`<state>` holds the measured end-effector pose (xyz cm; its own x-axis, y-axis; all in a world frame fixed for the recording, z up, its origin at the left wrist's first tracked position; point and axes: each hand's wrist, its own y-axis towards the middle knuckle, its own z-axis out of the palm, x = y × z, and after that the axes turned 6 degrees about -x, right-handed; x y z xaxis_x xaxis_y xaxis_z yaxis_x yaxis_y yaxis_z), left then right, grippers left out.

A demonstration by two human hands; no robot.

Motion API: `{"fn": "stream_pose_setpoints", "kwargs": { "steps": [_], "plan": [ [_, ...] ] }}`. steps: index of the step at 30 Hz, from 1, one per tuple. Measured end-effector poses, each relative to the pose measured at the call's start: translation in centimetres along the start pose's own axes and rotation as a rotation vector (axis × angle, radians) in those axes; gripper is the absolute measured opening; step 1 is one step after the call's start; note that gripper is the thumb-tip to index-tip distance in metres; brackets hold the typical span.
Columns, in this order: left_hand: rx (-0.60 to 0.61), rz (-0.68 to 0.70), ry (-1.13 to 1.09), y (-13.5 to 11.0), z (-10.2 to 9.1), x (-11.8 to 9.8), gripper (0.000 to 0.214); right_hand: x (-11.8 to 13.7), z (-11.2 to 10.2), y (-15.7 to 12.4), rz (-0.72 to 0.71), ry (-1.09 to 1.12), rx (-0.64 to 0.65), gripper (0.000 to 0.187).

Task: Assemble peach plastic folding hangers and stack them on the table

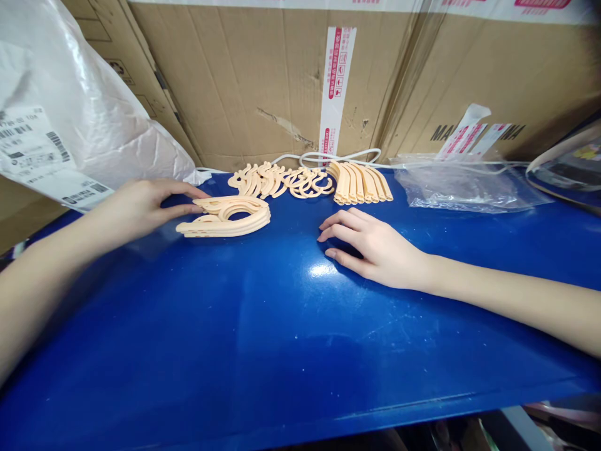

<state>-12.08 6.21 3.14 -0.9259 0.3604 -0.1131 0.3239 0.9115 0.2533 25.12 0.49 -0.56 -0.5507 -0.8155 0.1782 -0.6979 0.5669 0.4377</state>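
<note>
Far left, white bag behind left hand. Left fingers stretched flat, tips touching the left end of the stack of peach hooks on the blue table, not gripping it. Loose hooks and row of peach strips lie beyond the fingertips, against cardboard boxes. Right hand palm down, fingers loosely spread, holding nothing, near the stack's right. Clear bag beyond it.

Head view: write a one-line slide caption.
On a blue table, left hand touches a stack of peach plastic pieces; right hand rests flat nearby.
</note>
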Motion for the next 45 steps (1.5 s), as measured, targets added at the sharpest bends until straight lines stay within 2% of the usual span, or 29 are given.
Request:
{"fn": "stream_pose_setpoints", "kwargs": {
  "steps": [4,10,15,19,23,28,30,34,36,40,45],
  "plan": [
    [-0.011,0.032,-0.012,0.0,0.2,0.2,0.061,0.0,0.0,0.1,-0.005,-0.006,0.003,0.025],
    [-0.008,0.002,-0.032,0.0,0.1,-0.2,0.066,0.0,-0.1,0.1,-0.003,-0.004,0.006,0.024],
    [0.011,0.001,0.025,0.0,-0.3,0.0,0.069,0.0,-0.1,0.1,-0.002,-0.009,0.005,0.026],
    [-0.019,0.025,0.096,0.0,-0.5,0.3,0.070,-0.1,-0.1,0.0,-0.006,-0.008,0.004,0.025],
    [-0.055,0.003,0.125,-0.3,-1.3,-0.6,0.076,-0.1,-0.1,0.0,-0.007,0.002,-0.006,0.023],
    [-0.096,-0.071,0.098,-1.0,-3.0,-1.0,0.071,0.0,-0.1,0.0,-0.003,-0.003,0.001,0.024],
    [-0.043,-0.061,0.047,-1.2,-3.4,-0.3,0.069,0.0,-0.1,0.0,-0.001,-0.007,0.006,0.025],
    [0.216,-0.103,0.016,-1.0,-3.1,1.4,0.075,0.0,-0.1,0.0,-0.003,-0.012,0.007,0.025],
    [0.297,-0.111,0.038,-0.7,-2.8,1.7,0.076,0.0,-0.1,0.0,-0.002,-0.014,0.005,0.025],
    [0.343,-0.100,0.054,-0.5,-2.4,1.7,0.074,0.0,-0.1,0.0,-0.007,-0.017,0.004,0.025],
    [0.333,-0.088,0.031,-0.6,-2.6,1.3,0.078,0.0,-0.1,0.0,-0.007,-0.024,0.007,0.026]
  ]
}}
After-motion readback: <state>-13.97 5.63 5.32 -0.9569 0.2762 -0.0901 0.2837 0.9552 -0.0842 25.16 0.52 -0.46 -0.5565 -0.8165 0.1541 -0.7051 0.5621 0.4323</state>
